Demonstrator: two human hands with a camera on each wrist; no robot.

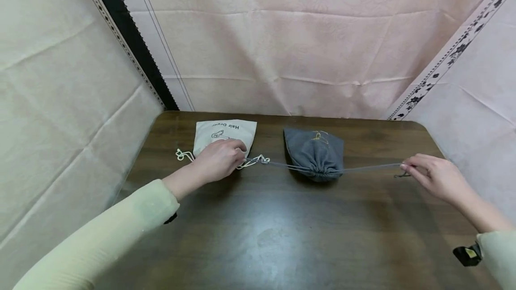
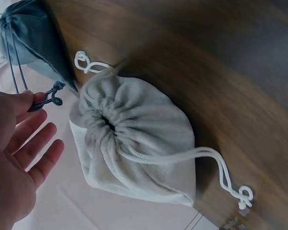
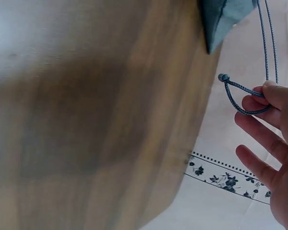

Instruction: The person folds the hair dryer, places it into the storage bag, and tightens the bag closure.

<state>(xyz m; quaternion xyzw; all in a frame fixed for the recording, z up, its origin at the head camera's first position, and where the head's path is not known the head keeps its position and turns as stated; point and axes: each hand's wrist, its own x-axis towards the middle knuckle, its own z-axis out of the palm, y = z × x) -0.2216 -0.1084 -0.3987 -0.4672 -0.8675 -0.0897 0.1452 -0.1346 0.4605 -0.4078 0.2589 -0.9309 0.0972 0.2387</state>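
Observation:
A dark grey-blue drawstring pouch (image 1: 316, 153) with a gold print lies on the table, its mouth gathered tight. My left hand (image 1: 221, 158) pinches the knotted end of its left cord (image 2: 50, 98) between thumb and forefinger, other fingers spread. Far to the right, my right hand (image 1: 437, 178) pinches the looped end of the opposite cord (image 3: 249, 111). Both cords stretch taut from the pouch. Below my left hand lies a white drawstring bag (image 2: 149, 120) printed "Hair Dryer", its mouth gathered almost shut and its white cords loose at both sides.
The brown wooden table (image 1: 258, 236) has rounded far corners. Pale cloth (image 1: 282, 48) hangs behind it and at both sides, with a floral border strip (image 1: 459, 48) at right and a black band (image 1: 133, 35) at left.

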